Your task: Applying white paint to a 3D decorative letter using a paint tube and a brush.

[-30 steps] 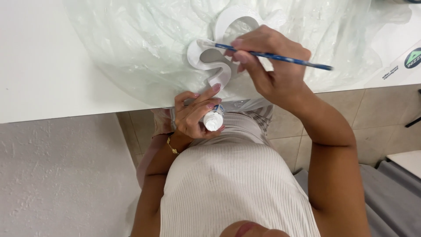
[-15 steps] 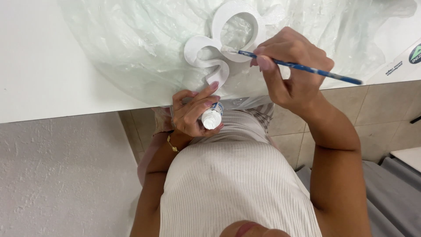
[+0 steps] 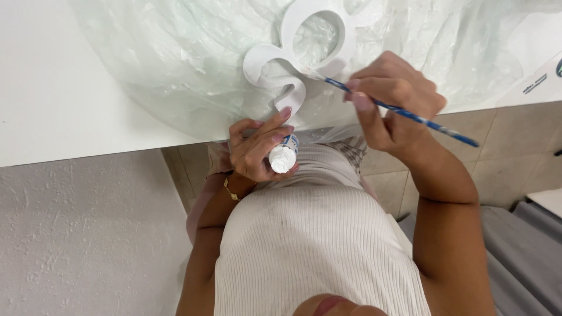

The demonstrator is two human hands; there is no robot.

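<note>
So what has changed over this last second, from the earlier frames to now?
The right hand has slid its blue paintbrush rightward along the white curly cutout; the tip now touches near the junction of the two loops. In the view, the cutout and plastic sheet sit higher. Unchanged: the right hand grips the brush, the left hand holds the small paint bottle at the edge of the table, fingertips on the cutout's lower end.

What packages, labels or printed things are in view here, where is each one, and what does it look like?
Small paint bottle: held in the left hand at the table edge, below the white curly cutout; white cap, label with some blue.
Printed white sheet or package: far right on the table, partly cut off; white with small dark print and a dark round mark at the edge.
No screens or signs show.
</note>
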